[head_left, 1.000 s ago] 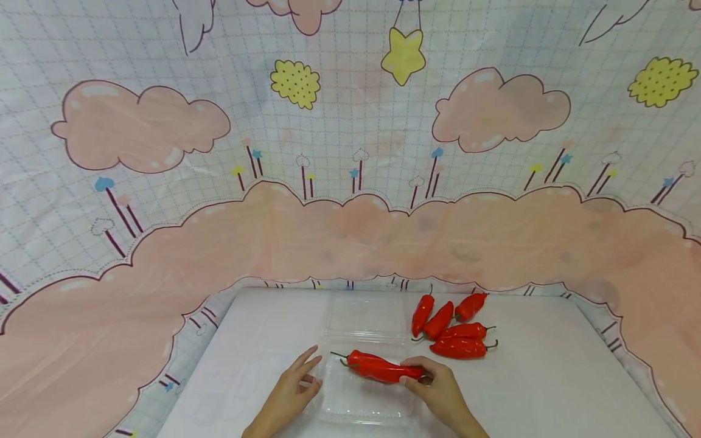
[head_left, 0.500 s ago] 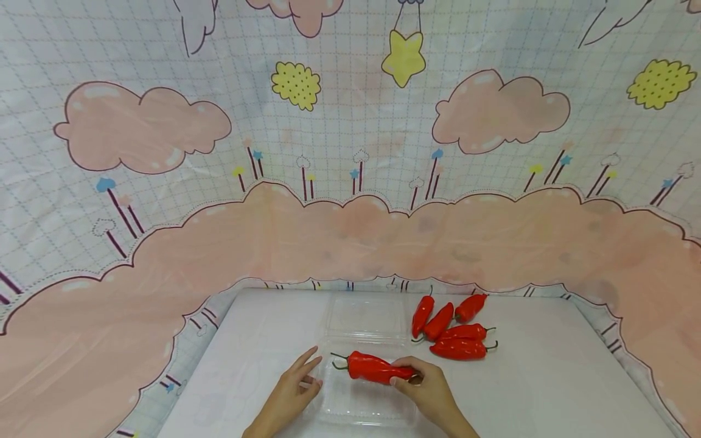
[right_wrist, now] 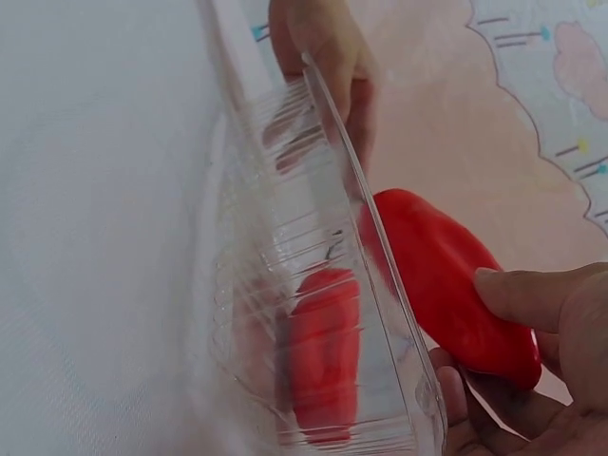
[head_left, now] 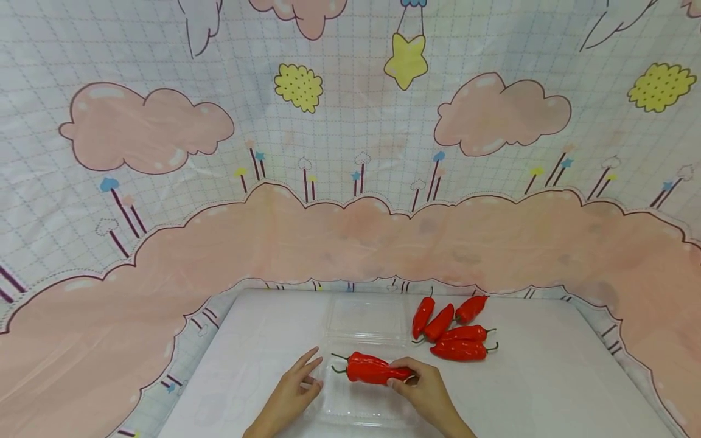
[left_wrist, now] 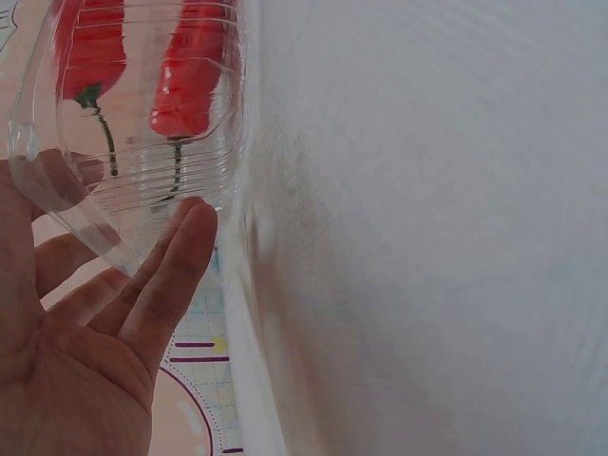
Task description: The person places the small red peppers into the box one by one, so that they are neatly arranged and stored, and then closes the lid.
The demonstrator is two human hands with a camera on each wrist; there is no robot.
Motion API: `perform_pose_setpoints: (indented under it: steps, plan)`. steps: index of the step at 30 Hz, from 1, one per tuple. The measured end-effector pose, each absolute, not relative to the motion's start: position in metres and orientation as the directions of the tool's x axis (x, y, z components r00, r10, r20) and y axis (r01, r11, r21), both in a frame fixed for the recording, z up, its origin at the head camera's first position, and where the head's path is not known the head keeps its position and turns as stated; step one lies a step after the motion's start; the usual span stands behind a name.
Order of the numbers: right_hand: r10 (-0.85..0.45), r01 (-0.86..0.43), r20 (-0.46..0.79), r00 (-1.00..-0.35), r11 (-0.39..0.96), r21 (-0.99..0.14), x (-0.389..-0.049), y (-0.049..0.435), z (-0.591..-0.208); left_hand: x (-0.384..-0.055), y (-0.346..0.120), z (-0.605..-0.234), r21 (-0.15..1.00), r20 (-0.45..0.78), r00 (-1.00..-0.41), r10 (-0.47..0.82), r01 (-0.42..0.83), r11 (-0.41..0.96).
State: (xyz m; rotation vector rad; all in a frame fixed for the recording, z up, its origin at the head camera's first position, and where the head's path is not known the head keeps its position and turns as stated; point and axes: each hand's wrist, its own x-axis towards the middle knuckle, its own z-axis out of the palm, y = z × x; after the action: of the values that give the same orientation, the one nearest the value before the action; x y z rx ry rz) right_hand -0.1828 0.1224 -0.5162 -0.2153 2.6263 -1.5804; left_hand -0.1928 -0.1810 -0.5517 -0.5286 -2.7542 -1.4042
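Note:
A clear hinged plastic box lies open on the white table, lid half away from me. My right hand pinches a red pepper by its narrow end, over the box's near half. Its stem end points left. Below it, inside the box, another red pepper shows through the wall in the right wrist view; from the head it is mostly covered. Beside the box's left edge my left hand has its fingers spread. In the left wrist view those fingertips lie at the clear wall.
Several loose red peppers lie in a group right of the lid. Behind the white table hangs a cloud-patterned cloth.
My right hand has shifted a little to the left with the pepper, whose stem end has moved left too. The left hand stays at the box's edge.

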Motion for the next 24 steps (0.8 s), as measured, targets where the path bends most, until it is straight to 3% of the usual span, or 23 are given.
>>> perform_pose_setpoints:
  steps: [24]
  plan:
    - [-0.198, -0.114, 0.005, -0.98, 0.542, -0.832, -0.192, 0.102, -0.522, -0.194, -0.182, -0.553, 0.784, 0.164, -0.939, 0.303, 0.31, 0.538]
